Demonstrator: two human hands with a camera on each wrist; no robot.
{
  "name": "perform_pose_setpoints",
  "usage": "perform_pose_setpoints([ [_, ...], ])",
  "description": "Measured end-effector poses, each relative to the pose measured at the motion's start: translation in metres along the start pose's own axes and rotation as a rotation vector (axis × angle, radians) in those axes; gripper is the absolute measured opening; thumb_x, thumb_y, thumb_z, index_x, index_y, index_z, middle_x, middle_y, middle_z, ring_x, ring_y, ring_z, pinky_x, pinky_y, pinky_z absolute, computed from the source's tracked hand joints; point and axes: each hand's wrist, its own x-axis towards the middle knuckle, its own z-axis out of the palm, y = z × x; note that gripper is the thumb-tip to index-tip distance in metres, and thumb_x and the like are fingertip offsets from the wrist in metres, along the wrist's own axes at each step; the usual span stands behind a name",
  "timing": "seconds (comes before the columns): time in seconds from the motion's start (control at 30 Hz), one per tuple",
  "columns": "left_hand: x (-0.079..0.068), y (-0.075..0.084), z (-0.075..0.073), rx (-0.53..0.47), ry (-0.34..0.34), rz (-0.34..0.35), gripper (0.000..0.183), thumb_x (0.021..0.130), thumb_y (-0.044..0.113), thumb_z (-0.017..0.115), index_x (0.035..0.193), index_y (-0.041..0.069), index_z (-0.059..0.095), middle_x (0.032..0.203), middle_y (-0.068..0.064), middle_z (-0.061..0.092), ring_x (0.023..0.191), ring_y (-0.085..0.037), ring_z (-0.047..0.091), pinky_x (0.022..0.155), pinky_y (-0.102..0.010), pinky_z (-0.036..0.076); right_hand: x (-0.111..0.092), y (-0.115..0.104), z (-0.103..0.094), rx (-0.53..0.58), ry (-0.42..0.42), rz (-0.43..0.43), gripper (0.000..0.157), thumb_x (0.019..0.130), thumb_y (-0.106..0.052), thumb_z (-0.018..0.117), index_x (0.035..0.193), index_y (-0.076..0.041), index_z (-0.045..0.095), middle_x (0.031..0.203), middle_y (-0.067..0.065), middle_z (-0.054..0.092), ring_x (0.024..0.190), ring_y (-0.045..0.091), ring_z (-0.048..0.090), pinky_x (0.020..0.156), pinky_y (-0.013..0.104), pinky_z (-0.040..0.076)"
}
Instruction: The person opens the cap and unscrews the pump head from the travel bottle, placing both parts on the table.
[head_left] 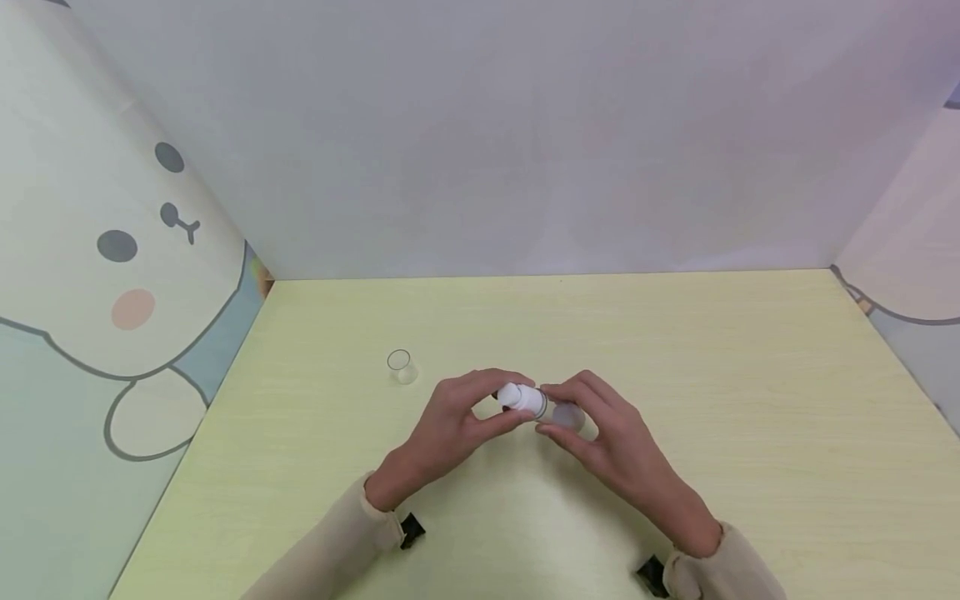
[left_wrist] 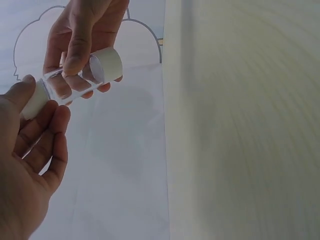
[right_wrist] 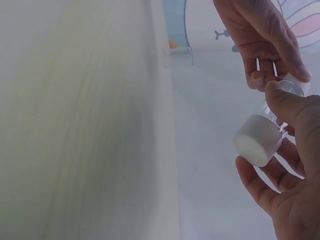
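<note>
Both hands hold a small clear bottle with a white top and a white base, tilted sideways above the table. My left hand pinches the white top between thumb and fingers. Around the clear body curl the thumb and fingers of my right hand, with the white base pointing out past them in the right wrist view. A small clear cap, like a little cup, stands on the table beyond the left hand.
The pale wooden table runs back to a plain light wall. A cartoon-printed panel borders the left side, and another printed panel borders the right. Black wrist mounts hang by both sleeves.
</note>
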Motion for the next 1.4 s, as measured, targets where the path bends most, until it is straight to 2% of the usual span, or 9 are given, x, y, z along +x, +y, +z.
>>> perform_pose_setpoints([
  [0.1, 0.001, 0.002, 0.003, -0.011, 0.039, -0.019, 0.022, 0.091, 0.012, 0.081, 0.111, 0.014, 0.072, 0.099, 0.002, 0.077, 0.083, -0.006, 0.064, 0.072, -0.024, 0.057, 0.0, -0.001, 0.004, -0.019, 0.044, -0.03, 0.036, 0.092, -0.03, 0.081, 0.118, -0.009, 0.071, 0.1, 0.0, 0.065, 0.09, 0.011, 0.062, 0.08, 0.015, 0.052],
  [0.2, 0.002, 0.003, 0.004, -0.014, 0.072, -0.026, 0.017, 0.091, 0.013, 0.081, 0.105, 0.015, 0.072, 0.092, 0.004, 0.075, 0.077, -0.005, 0.06, 0.068, -0.02, 0.054, 0.0, -0.002, 0.007, -0.054, 0.077, -0.054, 0.041, 0.097, -0.042, 0.072, 0.117, -0.006, 0.071, 0.096, 0.001, 0.063, 0.086, 0.011, 0.062, 0.075, 0.015, 0.052],
  [0.4, 0.001, 0.003, 0.007, 0.042, 0.106, -0.002, 0.016, 0.091, 0.015, 0.082, 0.103, 0.014, 0.072, 0.092, 0.004, 0.076, 0.076, -0.006, 0.063, 0.07, -0.017, 0.054, 0.001, -0.003, 0.007, -0.067, 0.072, -0.028, 0.043, 0.096, -0.045, 0.071, 0.115, -0.007, 0.071, 0.097, 0.002, 0.064, 0.087, 0.012, 0.063, 0.075, 0.015, 0.052],
  [0.57, 0.0, 0.003, 0.007, 0.14, 0.118, 0.017, 0.02, 0.091, 0.02, 0.083, 0.104, 0.015, 0.07, 0.097, 0.005, 0.073, 0.086, -0.007, 0.066, 0.077, -0.021, 0.057, 0.001, -0.003, 0.006, -0.07, 0.052, -0.008, 0.039, 0.095, -0.041, 0.075, 0.117, -0.008, 0.07, 0.101, 0.003, 0.065, 0.09, 0.012, 0.062, 0.078, 0.014, 0.051],
  [0.73, 0.002, 0.006, 0.003, 0.207, 0.093, 0.029, 0.033, 0.09, 0.025, 0.084, 0.116, 0.012, 0.069, 0.109, 0.001, 0.068, 0.098, -0.011, 0.065, 0.085, -0.024, 0.057, 0.0, -0.002, 0.005, -0.071, 0.031, 0.012, 0.038, 0.091, -0.031, 0.082, 0.119, -0.009, 0.07, 0.105, 0.002, 0.066, 0.092, 0.013, 0.063, 0.08, 0.013, 0.051],
  [0.87, 0.004, 0.01, -0.002, 0.229, 0.044, 0.027, 0.046, 0.091, 0.025, 0.083, 0.131, 0.013, 0.064, 0.124, -0.002, 0.064, 0.115, -0.018, 0.06, 0.097, -0.031, 0.054, 0.0, -0.001, 0.005, -0.07, 0.016, 0.026, 0.045, 0.081, -0.015, 0.091, 0.12, -0.01, 0.07, 0.106, 0.003, 0.067, 0.094, 0.014, 0.064, 0.082, 0.013, 0.052],
  [0.97, 0.005, 0.012, -0.003, 0.162, -0.009, 0.02, 0.048, 0.092, 0.02, 0.081, 0.136, 0.015, 0.061, 0.132, -0.003, 0.061, 0.125, -0.02, 0.055, 0.104, -0.035, 0.05, 0.0, -0.001, 0.006, -0.06, 0.013, 0.024, 0.05, 0.075, -0.006, 0.093, 0.119, -0.011, 0.07, 0.105, 0.003, 0.067, 0.094, 0.014, 0.064, 0.081, 0.013, 0.052],
  [1.13, 0.005, 0.015, -0.005, 0.043, -0.079, 0.01, 0.046, 0.095, 0.008, 0.075, 0.137, 0.014, 0.058, 0.137, -0.003, 0.059, 0.131, -0.019, 0.053, 0.11, -0.035, 0.049, 0.0, -0.001, 0.007, -0.046, 0.014, 0.023, 0.051, 0.073, -0.003, 0.093, 0.117, -0.012, 0.07, 0.105, 0.003, 0.066, 0.094, 0.013, 0.064, 0.082, 0.014, 0.051],
  [1.4, 0.006, 0.016, -0.006, 0.01, -0.113, 0.021, 0.048, 0.092, -0.011, 0.063, 0.134, 0.011, 0.059, 0.131, -0.003, 0.062, 0.122, -0.016, 0.06, 0.106, -0.031, 0.053, 0.0, 0.001, 0.006, -0.035, 0.007, 0.038, 0.049, 0.074, -0.005, 0.093, 0.117, -0.012, 0.069, 0.107, 0.002, 0.067, 0.096, 0.013, 0.064, 0.084, 0.013, 0.051],
])
